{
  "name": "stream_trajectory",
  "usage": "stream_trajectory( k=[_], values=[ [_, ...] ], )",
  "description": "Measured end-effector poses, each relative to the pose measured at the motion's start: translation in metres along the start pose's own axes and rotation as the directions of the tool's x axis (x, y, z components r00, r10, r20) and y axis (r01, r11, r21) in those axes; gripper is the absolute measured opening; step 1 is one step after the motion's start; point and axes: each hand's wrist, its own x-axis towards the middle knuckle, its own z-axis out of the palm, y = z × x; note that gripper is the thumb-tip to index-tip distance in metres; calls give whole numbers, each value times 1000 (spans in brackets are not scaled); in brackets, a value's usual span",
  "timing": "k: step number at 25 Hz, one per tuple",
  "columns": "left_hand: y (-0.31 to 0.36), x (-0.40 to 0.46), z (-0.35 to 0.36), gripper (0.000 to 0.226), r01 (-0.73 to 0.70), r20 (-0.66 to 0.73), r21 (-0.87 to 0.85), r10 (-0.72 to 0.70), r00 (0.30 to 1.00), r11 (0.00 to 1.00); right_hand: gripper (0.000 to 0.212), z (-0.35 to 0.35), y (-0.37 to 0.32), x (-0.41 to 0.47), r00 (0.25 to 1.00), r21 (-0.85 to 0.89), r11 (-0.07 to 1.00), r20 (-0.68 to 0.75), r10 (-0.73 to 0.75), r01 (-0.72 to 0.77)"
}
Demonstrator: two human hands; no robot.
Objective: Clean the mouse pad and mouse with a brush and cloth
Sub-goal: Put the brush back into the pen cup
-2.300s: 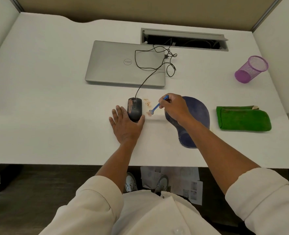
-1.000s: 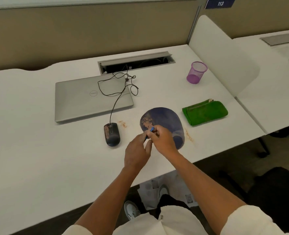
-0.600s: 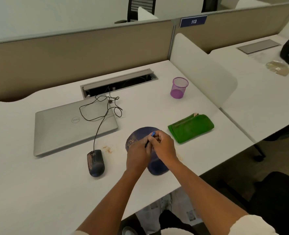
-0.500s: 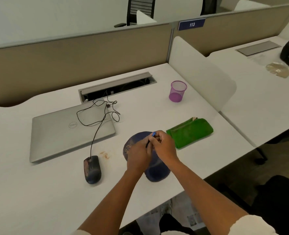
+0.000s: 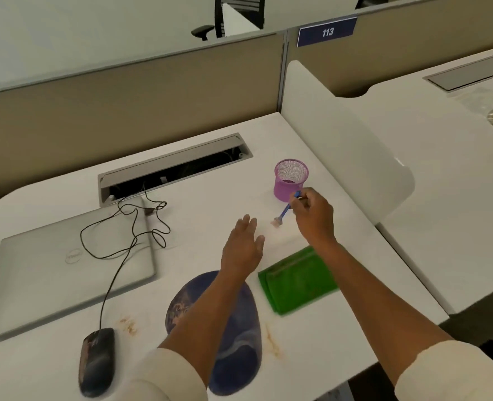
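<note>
The right hand (image 5: 314, 217) has its fingers (image 5: 298, 204) pinched closed on the handle of a thin blue brush (image 5: 285, 211). The brush slants down and to the left, its pale, slightly blurred bristle head just above the white surface (image 5: 216, 198), and its top end is just beside the purple mesh cup (image 5: 291, 179). The left hand (image 5: 243, 247) is empty, fingers loosely spread and extended, hovering left of the brush head; whether the palm touches the surface cannot be told.

Taking the purple mesh cup as landmark: the folded green cloth (image 5: 298, 280) lies nearer the person than the cup, below the right wrist. The mouse pad (image 5: 233, 342), dark blue with pale swirls and brownish smudges on its left part, lies nearer still and to the left, partly hidden by the left forearm. Rusty crumbs speckle the surface on both sides of it. The black mouse (image 5: 96, 361), its top mottled with brownish grime, sits far to the left of the cup near the front edge, its cable (image 5: 117, 264) looping across a closed silver laptop (image 5: 65, 267).
</note>
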Motion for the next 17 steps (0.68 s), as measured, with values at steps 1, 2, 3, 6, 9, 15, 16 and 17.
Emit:
stream_trajectory(
  k=[1,2,3,6,9,15,16,17],
  values=[
    [1,14,2,58,1,10,24,-1,1000,1000,10,-6,0,16,999,-20,999,-8,-41,41],
    [0,26,5,60,2,25,56,-3,1000,998,10,-12,-1,31,997,-27,997,-18,-76,76],
    [-2,37,9,63,7,46,88,-11,999,996,10,-17,0,47,994,-25,994,-31,-107,106],
    [-20,51,22,71,-8,72,192,-6,997,981,11,-25,-4,83,973,-9,978,-98,-208,208],
    [-31,48,32,71,-49,20,236,45,999,970,9,-25,-10,112,959,-26,966,-112,-260,259],
    [-37,48,37,72,-59,-36,283,72,997,957,8,-3,5,140,977,-215,953,72,-200,211],
    [-37,48,37,72,-57,-35,284,70,997,957,8,2,8,142,977,-237,949,103,-187,207],
    [-36,47,37,72,-56,-35,287,69,997,956,8,5,10,144,976,-253,946,122,-178,204]
  ],
)
